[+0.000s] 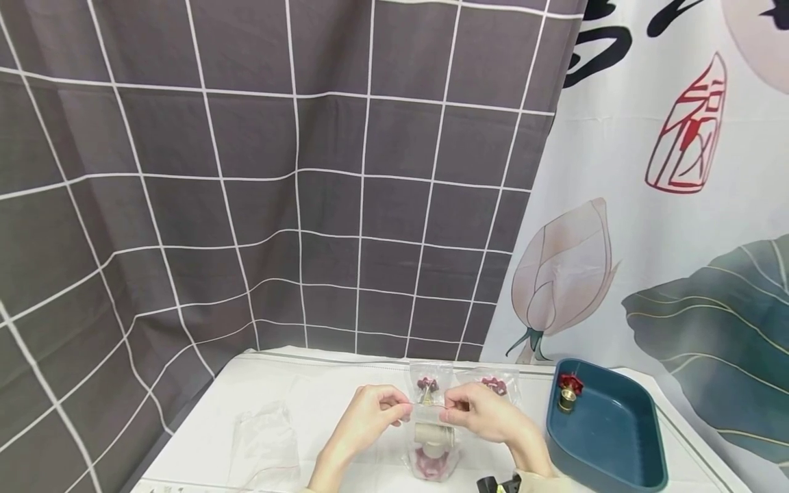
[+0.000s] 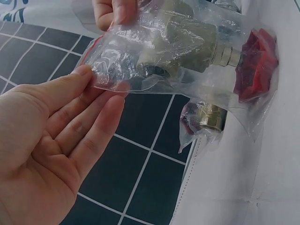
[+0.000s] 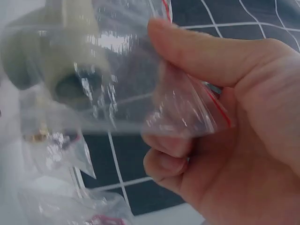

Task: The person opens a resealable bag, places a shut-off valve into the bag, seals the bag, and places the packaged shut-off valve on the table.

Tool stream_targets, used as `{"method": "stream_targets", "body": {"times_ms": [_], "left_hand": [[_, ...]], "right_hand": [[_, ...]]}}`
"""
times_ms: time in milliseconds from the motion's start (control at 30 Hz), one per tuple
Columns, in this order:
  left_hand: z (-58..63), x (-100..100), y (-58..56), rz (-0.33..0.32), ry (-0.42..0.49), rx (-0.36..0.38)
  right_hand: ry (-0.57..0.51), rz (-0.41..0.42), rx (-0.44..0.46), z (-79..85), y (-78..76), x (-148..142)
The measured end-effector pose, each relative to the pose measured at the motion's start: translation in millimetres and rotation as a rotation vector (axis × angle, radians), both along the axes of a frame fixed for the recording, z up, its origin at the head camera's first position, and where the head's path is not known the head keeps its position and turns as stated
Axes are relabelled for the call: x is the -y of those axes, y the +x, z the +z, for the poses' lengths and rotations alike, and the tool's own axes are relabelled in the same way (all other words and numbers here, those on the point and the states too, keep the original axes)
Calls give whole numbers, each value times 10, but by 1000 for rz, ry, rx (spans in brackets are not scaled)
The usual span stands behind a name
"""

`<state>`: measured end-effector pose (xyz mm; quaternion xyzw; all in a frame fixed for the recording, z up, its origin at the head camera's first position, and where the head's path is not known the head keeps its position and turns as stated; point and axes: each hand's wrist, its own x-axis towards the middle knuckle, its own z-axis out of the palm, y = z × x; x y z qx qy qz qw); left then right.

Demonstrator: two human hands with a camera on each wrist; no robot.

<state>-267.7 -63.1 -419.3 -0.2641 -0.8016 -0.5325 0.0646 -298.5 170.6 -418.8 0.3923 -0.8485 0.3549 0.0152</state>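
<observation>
Both hands hold a clear zip bag [image 2: 112, 65] with a red line along its mouth. Inside it is a dull greenish valve [image 2: 197, 44] with a red handwheel [image 2: 258, 65], which points down toward the table. My left hand [image 1: 370, 414] pinches one top corner between thumb and fingertips. At the opposite corner, my right hand [image 3: 225, 117] pinches the plastic with its thumb on one face and curled fingers behind. In the head view the bag hangs between the hands, with the handwheel toward me.
Behind the hands lie two more bagged valves [image 1: 427, 385], [image 1: 495, 385] with red handwheels. A blue tray [image 1: 616, 438] stands at the right, holding an unbagged brass valve [image 1: 568, 397]. Crumpled clear plastic [image 1: 265, 438] lies on the white table [image 1: 327, 376] at the left. A grey checked curtain [image 1: 333, 205] hangs behind.
</observation>
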Motion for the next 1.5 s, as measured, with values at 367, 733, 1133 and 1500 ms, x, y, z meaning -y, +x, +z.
{"method": "stream_targets", "body": {"times_ms": [367,733,1133,1500], "left_hand": [[-261,33,-206,-10,-1,12],[-222,15,-173,-6,10,-20],[17,16,19,-15,21,8],[19,39,16,-1,13,-6]], "right_hand": [[-31,20,42,-27,-2,-8],[-7,-36,17,11,17,-42],[23,-2,-34,6,27,-120],[12,-38,72,25,44,-205]]}}
